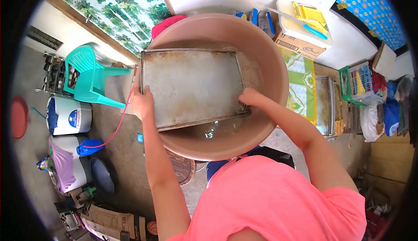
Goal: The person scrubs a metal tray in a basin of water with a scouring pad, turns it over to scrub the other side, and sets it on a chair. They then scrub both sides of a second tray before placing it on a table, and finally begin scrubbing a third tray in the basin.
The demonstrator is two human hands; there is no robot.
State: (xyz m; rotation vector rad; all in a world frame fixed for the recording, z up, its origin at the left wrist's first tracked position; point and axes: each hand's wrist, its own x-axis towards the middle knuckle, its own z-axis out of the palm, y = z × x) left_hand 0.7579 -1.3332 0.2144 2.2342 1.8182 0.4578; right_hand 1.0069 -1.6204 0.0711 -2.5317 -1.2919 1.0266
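A large rectangular metal baking tray (193, 86), stained with rust along its rim, lies tilted across a big brown plastic basin (272, 62). My left hand (143, 103) is closed on the tray's left edge, at the basin's left rim. At the opposite edge, near the lower right corner, my right hand (250, 98) has its fingers curled round the rim. Murky water (213, 130) shows in the basin below the tray, and the tray covers much of the basin's floor.
A green plastic chair (93, 77) stands left, near a white washing machine (69, 115). A pink hose (119, 125) runs to a blue container (90, 147). More metal trays (323, 101) lie right, past a patterned cloth (300, 82). A knife (300, 22) rests on a lidded box behind.
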